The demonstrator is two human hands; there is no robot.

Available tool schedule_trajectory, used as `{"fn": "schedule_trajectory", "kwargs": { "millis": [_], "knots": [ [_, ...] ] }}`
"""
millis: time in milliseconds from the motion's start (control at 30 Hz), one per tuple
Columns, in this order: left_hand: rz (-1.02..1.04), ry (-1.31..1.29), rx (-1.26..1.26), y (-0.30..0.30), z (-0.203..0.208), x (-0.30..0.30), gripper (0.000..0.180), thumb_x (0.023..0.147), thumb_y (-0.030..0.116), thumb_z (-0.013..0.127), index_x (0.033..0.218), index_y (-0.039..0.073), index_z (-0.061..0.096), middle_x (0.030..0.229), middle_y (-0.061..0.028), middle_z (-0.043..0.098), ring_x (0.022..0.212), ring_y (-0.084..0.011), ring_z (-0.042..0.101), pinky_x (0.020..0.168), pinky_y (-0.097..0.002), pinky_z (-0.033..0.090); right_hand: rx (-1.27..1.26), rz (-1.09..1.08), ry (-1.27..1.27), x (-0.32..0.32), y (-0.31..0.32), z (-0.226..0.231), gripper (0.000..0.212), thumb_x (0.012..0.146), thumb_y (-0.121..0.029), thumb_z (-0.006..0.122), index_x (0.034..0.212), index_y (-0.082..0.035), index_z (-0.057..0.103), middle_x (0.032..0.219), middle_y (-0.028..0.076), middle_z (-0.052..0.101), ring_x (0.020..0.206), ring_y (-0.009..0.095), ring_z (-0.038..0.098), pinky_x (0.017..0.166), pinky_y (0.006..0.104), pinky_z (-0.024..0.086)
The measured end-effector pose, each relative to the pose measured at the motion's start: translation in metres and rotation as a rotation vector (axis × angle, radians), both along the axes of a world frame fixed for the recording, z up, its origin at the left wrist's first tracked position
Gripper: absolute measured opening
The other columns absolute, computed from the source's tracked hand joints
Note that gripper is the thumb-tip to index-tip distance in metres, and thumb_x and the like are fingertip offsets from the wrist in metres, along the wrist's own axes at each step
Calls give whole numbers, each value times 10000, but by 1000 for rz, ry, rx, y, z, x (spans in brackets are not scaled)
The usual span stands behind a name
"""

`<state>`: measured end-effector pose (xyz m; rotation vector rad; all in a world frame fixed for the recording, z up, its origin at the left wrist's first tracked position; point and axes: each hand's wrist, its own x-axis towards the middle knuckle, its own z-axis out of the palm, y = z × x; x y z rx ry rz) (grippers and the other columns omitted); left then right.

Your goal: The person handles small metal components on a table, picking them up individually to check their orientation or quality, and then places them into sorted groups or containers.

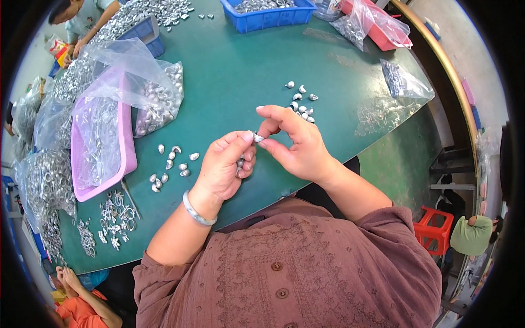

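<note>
Both my hands meet above the green table around a small silver metal piece (257, 138) with a curved, ridged look. My left hand (223, 167) is closed, its thumb and forefinger on that piece, and more silver pieces (240, 162) show inside its curled fingers. Thumb and a fingertip of my right hand (298, 143) pinch the piece from the other side, with the forefinger raised. Left of my left hand lies a loose group of silver pieces (170, 164). A second group (302, 104) of similar curved pieces lies beyond my right hand, which partly hides it.
A pink basket (129, 145) with a plastic bag stands at the left, beside a bag of silver parts (164, 98). Ring-like parts (116, 216) lie near it. Farther off are a blue bin (268, 21) and a red bin (383, 30). Other people work at the left edge.
</note>
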<state>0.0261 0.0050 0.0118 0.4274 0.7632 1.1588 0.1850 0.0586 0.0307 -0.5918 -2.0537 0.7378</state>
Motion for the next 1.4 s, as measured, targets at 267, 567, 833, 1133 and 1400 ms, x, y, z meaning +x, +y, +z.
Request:
{"fn": "schedule_trajectory", "kwargs": {
  "millis": [267,567,833,1133,1400],
  "knots": [
    [-82,-144,-151,2,0,-3,185,872,258,514,837,81,553,612,3,457,501,-83,391,383,-178,271,-503,138,194,0,0,-7,399,754,50,573,1128,-21,453,793,32,575,743,94,556,677,232,450],
    [-43,-165,-189,2,1,0,205,873,276,516,811,81,537,597,11,435,487,-78,378,372,-171,260,-672,71,16,2,1,1,115,795,-93,591,853,5,611,753,22,595,686,67,530,633,217,443],
    [11,47,-164,2,3,1,205,844,255,564,767,66,543,576,5,455,460,-77,403,372,-166,296,-985,166,128,2,0,-5,139,814,-104,575,879,12,614,800,16,604,739,64,531,689,221,439],
    [40,155,-166,2,3,1,196,818,251,599,756,73,546,570,11,456,454,-67,404,363,-165,277,-1039,121,107,2,-3,-7,125,806,-96,583,869,9,604,811,22,608,757,84,542,699,239,437],
    [-41,-60,-53,4,1,-3,187,858,216,519,907,38,548,612,19,436,485,-61,376,385,-169,272,193,-38,-56,-4,-4,-2,143,661,8,624,779,-53,573,707,78,546,673,256,521,585,336,417]
  ]
}}
